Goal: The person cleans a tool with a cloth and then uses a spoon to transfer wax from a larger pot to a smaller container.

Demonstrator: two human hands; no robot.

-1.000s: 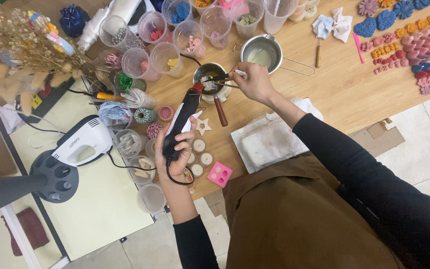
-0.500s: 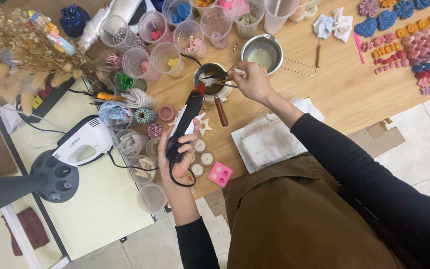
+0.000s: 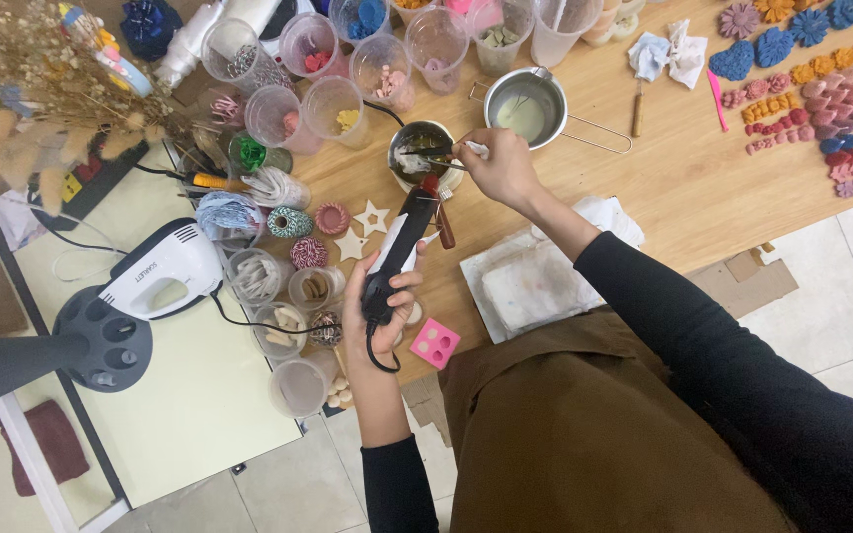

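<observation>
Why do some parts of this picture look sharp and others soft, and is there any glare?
Head view: even, soft light with faint shadows; the left hand gripping the black heat tool and the right hand over the small metal pot are sharp; the dried flowers at the left edge look soft; the steel pan shows mild sheen.

The small pot [image 3: 421, 150] stands on the table [image 3: 683, 188], left of the strainer pan [image 3: 531, 104].

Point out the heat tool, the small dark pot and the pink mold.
heat tool [image 3: 399, 249], head view, middle of its black and white body
small dark pot [image 3: 419, 158], head view, inside near the rim
pink mold [image 3: 435, 342], head view, top face
</observation>
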